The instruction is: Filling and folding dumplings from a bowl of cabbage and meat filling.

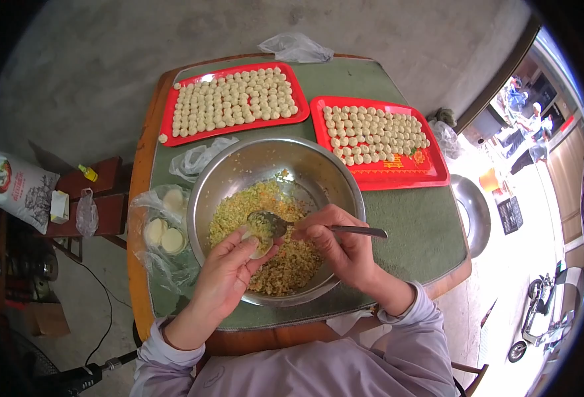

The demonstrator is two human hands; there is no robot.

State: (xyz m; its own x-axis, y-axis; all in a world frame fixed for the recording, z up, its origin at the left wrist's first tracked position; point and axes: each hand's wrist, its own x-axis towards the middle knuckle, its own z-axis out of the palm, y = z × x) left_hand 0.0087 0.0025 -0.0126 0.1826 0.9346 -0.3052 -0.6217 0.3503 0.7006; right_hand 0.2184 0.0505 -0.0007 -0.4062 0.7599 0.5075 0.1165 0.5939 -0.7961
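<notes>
Over a wide stainless steel bowl (342,171), my left hand (227,265) holds a round dough wrapper (263,254) by its edge. Chopped filling lies on the wrapper. My right hand (344,245) grips a metal spoon (354,229) by its handle, and the spoon's bowl is on the filling in the wrapper. Minced yellow-green and brown filling (287,265) with orange bits covers much of the bowl's bottom. Stacks of dough wrappers (173,240) sit in an opened clear plastic bag (145,255) left of the bowl.
Two red trays (302,101) (396,181) hold rows of small filled dumplings (232,101) behind the bowl. Crumpled plastic bags (200,159) (297,47) lie on the green-covered table (416,233). A bench (108,213), a printed sack (16,188) and a fan stand left. People (525,119) sit outside, at right.
</notes>
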